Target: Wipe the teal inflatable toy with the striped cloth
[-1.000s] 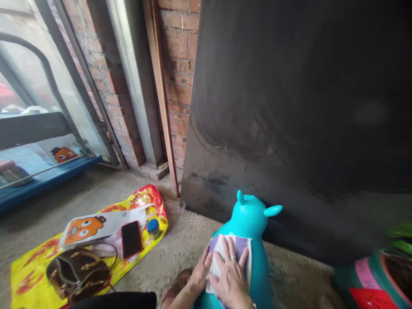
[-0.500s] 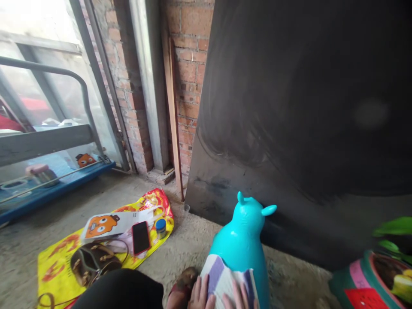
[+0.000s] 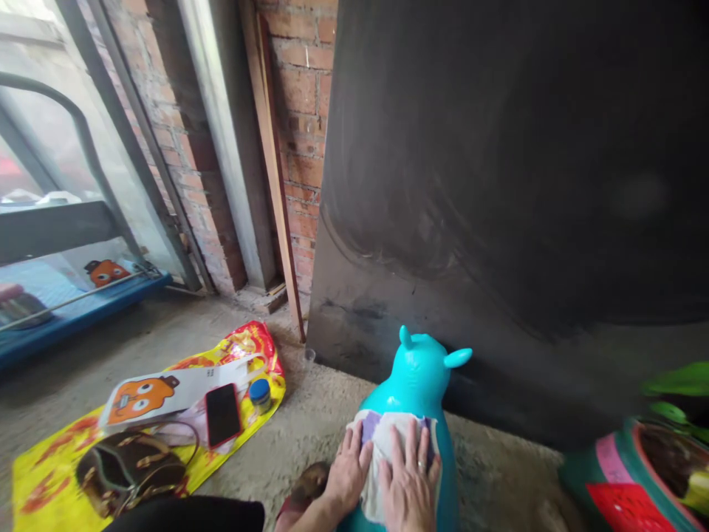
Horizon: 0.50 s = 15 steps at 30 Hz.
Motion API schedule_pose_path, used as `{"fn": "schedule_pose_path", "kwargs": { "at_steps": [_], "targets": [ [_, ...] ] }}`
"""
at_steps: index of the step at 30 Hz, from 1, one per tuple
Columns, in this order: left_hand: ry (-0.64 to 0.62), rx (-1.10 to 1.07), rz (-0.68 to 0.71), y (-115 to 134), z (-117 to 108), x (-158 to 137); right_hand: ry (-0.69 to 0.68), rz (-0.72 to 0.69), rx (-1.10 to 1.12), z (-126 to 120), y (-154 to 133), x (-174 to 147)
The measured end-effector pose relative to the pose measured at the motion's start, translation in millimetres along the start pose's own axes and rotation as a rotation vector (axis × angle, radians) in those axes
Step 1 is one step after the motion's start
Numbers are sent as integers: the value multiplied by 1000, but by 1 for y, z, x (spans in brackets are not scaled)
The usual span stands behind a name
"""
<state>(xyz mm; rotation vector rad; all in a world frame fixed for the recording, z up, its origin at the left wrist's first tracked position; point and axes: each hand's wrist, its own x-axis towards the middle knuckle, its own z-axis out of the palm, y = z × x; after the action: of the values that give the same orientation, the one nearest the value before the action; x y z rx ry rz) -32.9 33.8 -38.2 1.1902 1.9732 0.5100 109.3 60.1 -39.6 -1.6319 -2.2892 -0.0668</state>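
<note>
A turquoise inflatable animal (image 3: 413,388) with two ears stands on the floor in front of me, its head toward the dark board. Across its back lies a white cloth (image 3: 382,436) with purple stripes. My left hand (image 3: 351,469) rests flat on the cloth's left part, fingers stretched forward. To its right, my right hand (image 3: 410,473) presses flat on the same cloth with its fingers spread; a ring shows on one finger. The animal's lower body is hidden under the cloth and my hands.
A yellow plastic sheet (image 3: 49,473) on the concrete floor carries a brown handbag (image 3: 130,469), a phone (image 3: 222,415), a blue-lidded jar (image 3: 260,397) and a white bag (image 3: 188,395). A potted plant (image 3: 625,473) stands right. A big dark board (image 3: 470,185) leans behind.
Both hands have slid forward along the animal's back with the cloth, which now reaches nearer its neck. The camera view has shifted slightly to the right.
</note>
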Motion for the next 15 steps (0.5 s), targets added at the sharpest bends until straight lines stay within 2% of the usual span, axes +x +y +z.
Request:
{"fn": "schedule_pose_path", "kwargs": {
  "at_steps": [4,7,10,15],
  "targets": [
    [-9,-10,24,11,-6,11,-93,36,13,-22,-4,28],
    [-4,-5,11,11,-5,1,-65,18,10,-25,-4,23],
    [1,17,-14,3,-1,-21,32,-47,-28,-16,2,-4],
    [-2,111,25,-31,15,-59,212,-76,-159,21,19,-81]
  ]
}}
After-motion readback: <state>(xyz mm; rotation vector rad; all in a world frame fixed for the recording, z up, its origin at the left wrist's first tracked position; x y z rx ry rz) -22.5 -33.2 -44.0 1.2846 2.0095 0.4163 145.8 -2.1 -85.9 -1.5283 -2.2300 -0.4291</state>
